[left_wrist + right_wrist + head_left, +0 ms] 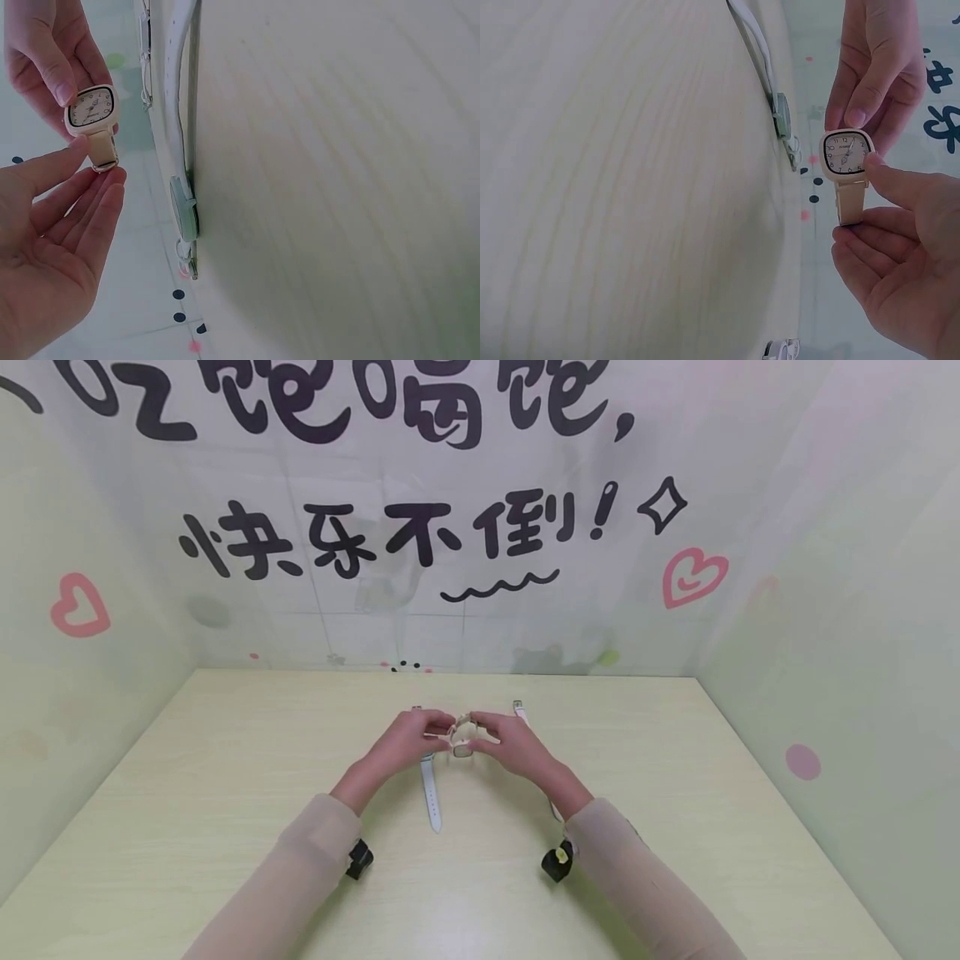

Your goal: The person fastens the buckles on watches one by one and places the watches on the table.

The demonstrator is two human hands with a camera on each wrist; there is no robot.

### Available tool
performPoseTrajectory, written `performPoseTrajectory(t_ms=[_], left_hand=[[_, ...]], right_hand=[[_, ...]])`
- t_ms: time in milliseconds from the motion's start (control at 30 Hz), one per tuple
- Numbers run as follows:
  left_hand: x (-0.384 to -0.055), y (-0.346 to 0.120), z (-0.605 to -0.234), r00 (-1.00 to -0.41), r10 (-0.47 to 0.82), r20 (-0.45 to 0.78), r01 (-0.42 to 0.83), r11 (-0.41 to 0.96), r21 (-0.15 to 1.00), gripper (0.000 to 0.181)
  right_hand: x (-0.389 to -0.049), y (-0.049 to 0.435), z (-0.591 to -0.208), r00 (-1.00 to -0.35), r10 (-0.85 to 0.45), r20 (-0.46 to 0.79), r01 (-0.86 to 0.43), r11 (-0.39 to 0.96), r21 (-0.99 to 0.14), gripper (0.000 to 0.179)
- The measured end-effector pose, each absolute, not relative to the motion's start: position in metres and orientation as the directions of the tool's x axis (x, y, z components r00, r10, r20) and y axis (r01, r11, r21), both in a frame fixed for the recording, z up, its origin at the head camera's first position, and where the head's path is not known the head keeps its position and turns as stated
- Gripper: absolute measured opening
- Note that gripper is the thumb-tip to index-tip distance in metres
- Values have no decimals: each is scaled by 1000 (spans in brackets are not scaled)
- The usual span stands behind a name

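A cream wristwatch point(462, 747) with a rounded square face is held up between both hands, above the far part of the table. In the left wrist view its dial point(91, 109) shows black numerals and a dark inner ring. My left hand point(411, 739) pinches one side of it, thumb at the case and fingers by the strap. From the other side my right hand point(517, 747) pinches it too, thumb on the edge of the case point(825, 154). The buckle end of the strap point(103, 148) hangs close to the left fingertips.
A white-strapped watch with a pale green case point(184, 210) lies below the left hand, strap point(431, 797) toward the near side. Another white-strapped watch point(519, 710) lies partly hidden under the right arm. A printed wall point(337, 635) rises behind the table point(465, 893).
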State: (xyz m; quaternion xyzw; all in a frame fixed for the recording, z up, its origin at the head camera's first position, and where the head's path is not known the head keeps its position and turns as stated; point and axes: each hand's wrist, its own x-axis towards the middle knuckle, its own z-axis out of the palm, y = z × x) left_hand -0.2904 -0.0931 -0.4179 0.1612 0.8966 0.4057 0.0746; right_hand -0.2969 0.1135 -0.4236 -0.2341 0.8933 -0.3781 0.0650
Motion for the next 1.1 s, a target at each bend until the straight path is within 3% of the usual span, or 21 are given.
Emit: performPoseTrajectory(t_ms=[267,1100], left_hand=[[-290,-90,-422,-936,351,-30,224,660,717,42],[-291,-80,-429,-935,343,-92,211,744,635,38]], right_hand=[[-297,113,-428,-873,-486,52,-377,602,-704,47],[-296,111,-433,-886,-461,-55,-320,691,-649,50]])
